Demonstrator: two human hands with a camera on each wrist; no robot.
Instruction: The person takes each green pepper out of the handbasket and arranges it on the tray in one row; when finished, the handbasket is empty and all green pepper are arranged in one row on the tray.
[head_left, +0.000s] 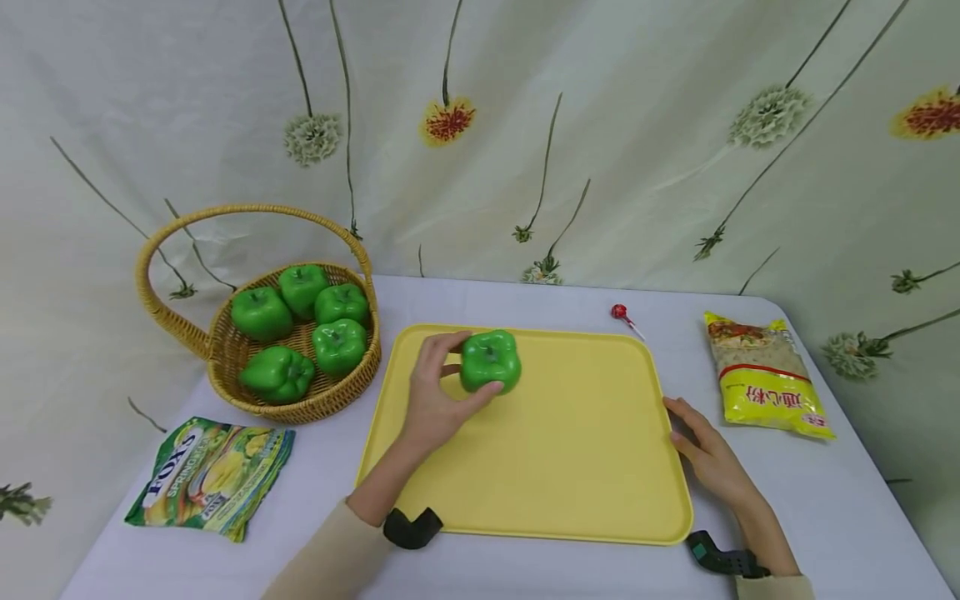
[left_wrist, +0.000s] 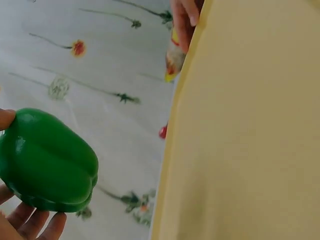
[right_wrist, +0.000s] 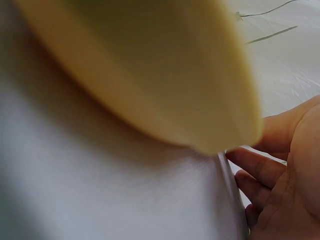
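My left hand (head_left: pixel 442 392) holds a green bell pepper (head_left: pixel 491 361) above the left part of a yellow tray (head_left: pixel 570 450), its thumb and fingers on opposite sides. The left wrist view shows the same bell pepper (left_wrist: pixel 50 160) with fingertips under its lower side. At the tray's right edge, my right hand (head_left: pixel 712 458) rests its fingertips against the rim with fingers fairly straight. In the right wrist view the blurred tray (right_wrist: pixel 165 90) hides part of those fingers. Several more green bell peppers (head_left: pixel 277 375) lie in a wicker basket (head_left: pixel 322 407) at the left.
A green snack bag (head_left: pixel 213 475) lies left of the tray. Beyond the tray's far edge is a red lollipop (head_left: pixel 619 312). To the right sits a yellow pasta bag (head_left: pixel 768 375). The basket's tall handle (head_left: pixel 255 208) arches over its back.
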